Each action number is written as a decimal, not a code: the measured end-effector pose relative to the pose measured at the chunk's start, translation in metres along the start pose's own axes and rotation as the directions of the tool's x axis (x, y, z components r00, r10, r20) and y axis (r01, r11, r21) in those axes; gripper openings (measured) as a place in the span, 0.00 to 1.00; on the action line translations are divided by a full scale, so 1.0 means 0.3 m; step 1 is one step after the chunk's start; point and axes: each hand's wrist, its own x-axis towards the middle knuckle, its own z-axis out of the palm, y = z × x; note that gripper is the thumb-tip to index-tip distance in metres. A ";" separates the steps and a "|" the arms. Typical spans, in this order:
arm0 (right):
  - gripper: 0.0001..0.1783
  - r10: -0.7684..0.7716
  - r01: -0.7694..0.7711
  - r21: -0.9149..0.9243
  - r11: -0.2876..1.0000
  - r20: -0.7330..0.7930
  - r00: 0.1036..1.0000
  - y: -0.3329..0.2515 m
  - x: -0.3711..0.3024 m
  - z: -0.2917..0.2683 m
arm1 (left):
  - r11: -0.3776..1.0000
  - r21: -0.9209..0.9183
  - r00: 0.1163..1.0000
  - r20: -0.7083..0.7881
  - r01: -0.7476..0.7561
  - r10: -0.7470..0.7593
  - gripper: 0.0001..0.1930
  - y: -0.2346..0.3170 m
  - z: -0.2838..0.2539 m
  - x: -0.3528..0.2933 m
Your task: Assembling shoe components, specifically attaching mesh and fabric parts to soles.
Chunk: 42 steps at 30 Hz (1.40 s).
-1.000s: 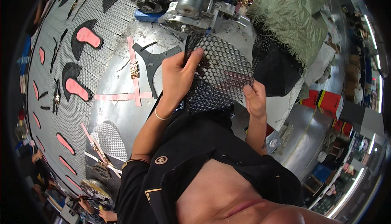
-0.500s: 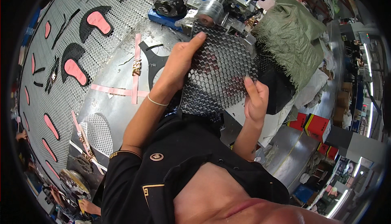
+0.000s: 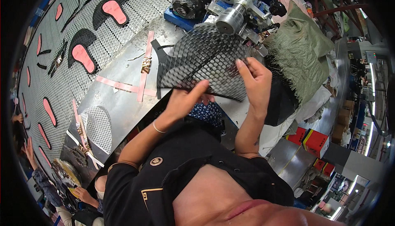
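Observation:
Between my hands a curved piece of black open mesh (image 3: 205,59) is held up, blurred in places by motion. My left hand (image 3: 187,102) pinches its near edge, thumb on top and fingers underneath. At the right edge my right hand (image 3: 254,74) grips the mesh between thumb and bent fingers. Just beyond the mesh stands a machine with a shiny metal roller (image 3: 234,18), apart from my fingers. Left of the mesh, a flat black cut piece (image 3: 161,63) lies on the metal table (image 3: 123,61), partly covered by the mesh.
Pink strips (image 3: 119,85) with gold letter ornaments lie crossed on the table, near a white mesh piece (image 3: 96,127). Farther left, a belt (image 3: 88,10) carries pink insoles (image 3: 83,57) and black mesh pieces. A green woven sack (image 3: 302,49) sits at the right. Other people's hands (image 3: 84,195) show lower left.
The mesh has swung from steep to more level, its near edge now facing me. My left hand moved down from its upper left corner to the near edge; my right hand rose slightly.

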 end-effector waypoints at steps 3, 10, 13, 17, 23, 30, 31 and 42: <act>0.07 -0.032 0.027 -0.067 0.997 -0.078 0.996 -0.005 -0.028 -0.043 | 0.995 -0.100 0.989 0.146 0.001 0.014 0.26 -0.054 0.060 0.012; 0.09 -0.054 0.058 0.020 0.998 -0.141 0.989 0.000 -0.054 -0.029 | 0.950 -0.306 0.986 0.126 -0.067 0.110 0.30 -0.065 0.111 0.053; 0.11 -0.089 0.088 -0.018 0.996 -0.194 0.977 -0.017 -0.066 0.008 | 0.908 -0.413 0.987 0.104 -0.071 0.124 0.30 -0.063 0.111 0.064; 0.16 -0.134 0.135 0.066 0.989 -0.012 0.991 -0.034 -0.093 0.061 | 0.872 -0.469 0.990 -0.071 -0.139 0.120 0.31 -0.023 0.076 0.065; 0.43 -0.197 0.087 0.313 0.946 0.338 0.920 -0.009 -0.134 0.153 | 0.925 0.116 0.861 -0.339 -0.362 0.380 0.30 -0.066 -0.072 -0.001; 0.52 -0.145 -0.125 0.568 0.814 0.407 0.902 0.075 -0.159 0.169 | 0.450 0.650 0.551 -0.057 -0.613 0.833 0.18 -0.023 -0.182 -0.052; 0.56 -0.114 -0.130 0.523 0.843 0.408 0.906 0.078 -0.158 0.170 | 0.480 0.673 0.603 -0.064 -0.562 0.795 0.16 -0.018 -0.194 -0.067; 0.47 -0.051 -0.181 0.436 0.881 0.469 0.882 0.101 -0.146 0.219 | 0.308 0.834 0.600 0.035 -0.458 0.799 0.26 -0.009 -0.309 -0.108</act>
